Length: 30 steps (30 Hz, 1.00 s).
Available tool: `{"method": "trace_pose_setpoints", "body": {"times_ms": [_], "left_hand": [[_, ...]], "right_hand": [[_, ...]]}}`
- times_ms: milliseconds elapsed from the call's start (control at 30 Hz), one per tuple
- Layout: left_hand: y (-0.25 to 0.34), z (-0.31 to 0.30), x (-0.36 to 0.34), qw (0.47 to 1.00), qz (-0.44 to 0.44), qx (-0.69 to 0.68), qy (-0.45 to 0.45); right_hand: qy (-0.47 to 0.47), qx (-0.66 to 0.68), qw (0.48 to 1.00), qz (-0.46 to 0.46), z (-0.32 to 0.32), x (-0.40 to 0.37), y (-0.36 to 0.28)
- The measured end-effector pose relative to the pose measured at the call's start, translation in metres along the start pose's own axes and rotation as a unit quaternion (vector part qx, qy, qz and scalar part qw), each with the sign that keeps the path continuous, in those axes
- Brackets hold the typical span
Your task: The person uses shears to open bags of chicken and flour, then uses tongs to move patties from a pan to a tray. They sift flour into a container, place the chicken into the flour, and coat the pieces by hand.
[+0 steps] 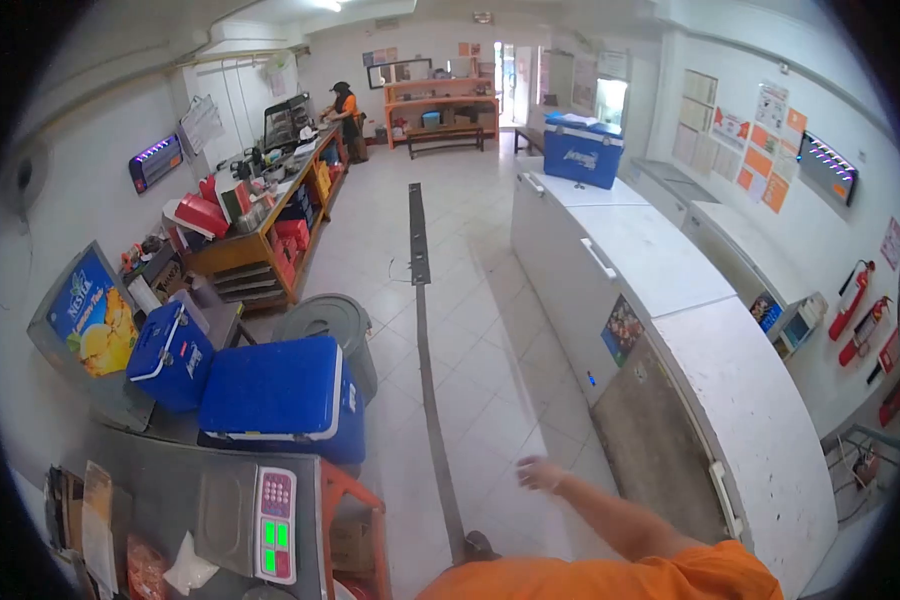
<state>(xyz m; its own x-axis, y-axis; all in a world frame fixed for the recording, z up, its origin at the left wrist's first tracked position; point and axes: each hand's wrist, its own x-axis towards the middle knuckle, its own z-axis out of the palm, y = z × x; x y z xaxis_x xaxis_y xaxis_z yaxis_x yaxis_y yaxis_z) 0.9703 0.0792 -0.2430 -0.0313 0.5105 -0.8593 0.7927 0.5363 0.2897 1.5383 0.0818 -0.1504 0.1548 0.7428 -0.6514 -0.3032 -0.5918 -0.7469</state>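
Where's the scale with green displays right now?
Head view, lower left: the scale sits on the metal-topped table, on the near side of the large blue cooler, well left of the right hand.

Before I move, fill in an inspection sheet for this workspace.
Surface: metal table bears a scale, display lit green.
Job's things: white chest freezers, lids looking shut, one carrying a blue cooler.
Clutter: cardboard pieces and a white bag left of the scale.
Hands: right hand above the floor, nothing seen in it; left hand not in view.
Cables: thin lines hang by the left wall, perhaps cords.
Surroundings: person at the counter, fire extinguishers on the right wall.
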Motion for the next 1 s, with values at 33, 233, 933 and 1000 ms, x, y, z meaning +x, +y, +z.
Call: {"method": "trace_pose_setpoints", "body": {"times_ms": [33, 233, 933, 1000], "left_hand": [[0.043, -0.005, 0.017, 0.999, 0.031, 0.023, 0.001], [0.367, -0.062, 0.087, 0.985, 0.159, 0.044, 0.056], [0.895, 0.100, 0.279, 0.943, 0.217, 0.100, 0.230], [0.898, 0.104, 0.276, 0.970, 0.132, 0.100, 0.177]], "right_hand": [[-0.060, -0.061, 0.990, -0.116, -0.046, 0.026, 0.002], [0.169, 0.101, 0.980, -0.039, -0.175, 0.073, -0.124], [0.619, -0.408, 0.610, -0.281, -0.814, 0.648, -0.734], [0.595, -0.429, 0.637, -0.237, -0.844, 0.676, -0.767]]}}
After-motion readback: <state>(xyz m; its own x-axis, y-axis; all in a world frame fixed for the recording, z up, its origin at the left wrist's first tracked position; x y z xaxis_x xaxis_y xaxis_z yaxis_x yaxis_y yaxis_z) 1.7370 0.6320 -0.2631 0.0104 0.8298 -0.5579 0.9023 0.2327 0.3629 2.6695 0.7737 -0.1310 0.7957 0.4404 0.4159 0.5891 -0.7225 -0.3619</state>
